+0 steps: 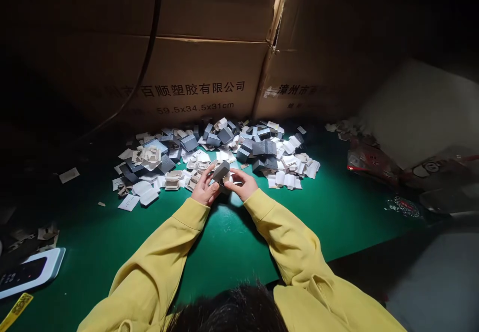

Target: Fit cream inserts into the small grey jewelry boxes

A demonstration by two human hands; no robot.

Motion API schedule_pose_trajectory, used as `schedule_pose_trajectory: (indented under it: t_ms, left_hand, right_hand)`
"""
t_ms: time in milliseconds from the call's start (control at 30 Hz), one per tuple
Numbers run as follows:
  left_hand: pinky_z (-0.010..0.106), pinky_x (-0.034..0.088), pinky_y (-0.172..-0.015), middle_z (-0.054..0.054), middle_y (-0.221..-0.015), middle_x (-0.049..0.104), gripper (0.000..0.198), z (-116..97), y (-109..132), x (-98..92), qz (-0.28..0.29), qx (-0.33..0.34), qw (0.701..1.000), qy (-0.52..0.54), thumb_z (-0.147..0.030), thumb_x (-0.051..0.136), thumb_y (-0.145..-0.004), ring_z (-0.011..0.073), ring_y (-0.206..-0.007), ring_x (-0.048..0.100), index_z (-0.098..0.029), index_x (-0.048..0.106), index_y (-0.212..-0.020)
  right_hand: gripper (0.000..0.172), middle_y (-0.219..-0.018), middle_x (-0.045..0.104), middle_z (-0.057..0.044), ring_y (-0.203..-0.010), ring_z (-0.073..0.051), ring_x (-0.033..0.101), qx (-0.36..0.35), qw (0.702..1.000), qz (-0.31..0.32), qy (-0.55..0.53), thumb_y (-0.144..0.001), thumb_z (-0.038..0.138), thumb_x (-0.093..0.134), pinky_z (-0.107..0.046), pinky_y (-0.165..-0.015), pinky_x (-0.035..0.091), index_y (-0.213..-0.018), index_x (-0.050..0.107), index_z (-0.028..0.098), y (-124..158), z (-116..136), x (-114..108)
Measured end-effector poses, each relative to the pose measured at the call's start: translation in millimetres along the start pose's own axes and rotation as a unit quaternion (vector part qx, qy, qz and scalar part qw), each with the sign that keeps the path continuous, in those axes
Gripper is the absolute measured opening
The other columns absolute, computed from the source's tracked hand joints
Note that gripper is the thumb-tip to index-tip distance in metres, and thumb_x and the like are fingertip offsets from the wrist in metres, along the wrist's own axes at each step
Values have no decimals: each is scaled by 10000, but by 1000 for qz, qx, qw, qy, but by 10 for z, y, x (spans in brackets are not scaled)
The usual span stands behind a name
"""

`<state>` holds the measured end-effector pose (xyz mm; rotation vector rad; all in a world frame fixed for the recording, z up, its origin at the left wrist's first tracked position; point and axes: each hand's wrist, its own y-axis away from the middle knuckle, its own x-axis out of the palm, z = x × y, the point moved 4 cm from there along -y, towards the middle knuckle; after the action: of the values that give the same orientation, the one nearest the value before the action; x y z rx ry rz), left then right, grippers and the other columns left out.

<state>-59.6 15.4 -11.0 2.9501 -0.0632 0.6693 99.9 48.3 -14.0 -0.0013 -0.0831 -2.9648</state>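
Near the middle of the green table (224, 242), both hands hold one small dark grey box (221, 171). My left hand (205, 188) has its fingers and thumb closed around the box's left side. On the right side, my right hand (242, 184) grips the box between thumb and fingers. The inside of the box is partly hidden by the fingers. Just beyond the hands lies a heap of dark grey-blue boxes (264, 148), with folded white papers (290, 165) and beige inserts (173, 180) among them.
Large printed cardboard cartons (202, 67) stand behind the heap. A white device (52, 267) and a yellow strip (17, 312) lie at the lower left. Red plastic packets (370, 161) are on the right. A dark cable (147, 57) hangs at the back left.
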Motion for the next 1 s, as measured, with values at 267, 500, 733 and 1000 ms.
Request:
schedule_pose_trajectory:
  t_ms: [267,500,733,1000]
  left_hand:
    - [316,548,-927,132,-1448,556,890,-1,-9,17,-1,18,1000,5,-479,926,-630,298,-1282,580,-255,546,-1403]
    - [324,561,-941,62,-1400,615,826,6,-5,-40,-19,-3,999,37,-447,906,-672,263,-1289,588,-333,542,-1404]
    - [293,578,-869,100,-1383,641,891,-30,16,-30,-40,-17,998,44,-419,913,-675,262,-1237,630,-279,494,-1449]
    - [315,583,-847,32,-1108,728,769,-3,-11,-100,-54,-34,995,79,-388,870,-751,174,-959,708,-289,506,-1421]
  right_hand:
    - [547,-922,733,-37,-827,-176,682,-53,996,-47,58,-698,391,828,-372,-894,585,-1209,720,229,51,91,32]
    - [517,-953,734,-37,-908,-184,690,-35,999,8,36,-625,424,862,-341,-812,596,-1075,696,229,81,175,36]
    - [338,-902,740,-32,-898,-218,668,-92,980,11,176,-683,475,860,-397,-885,554,-896,728,249,85,237,-17]
    - [315,-1197,745,-109,-1064,-277,621,-248,862,54,439,-943,438,657,-413,-914,520,-1151,744,217,183,285,174]
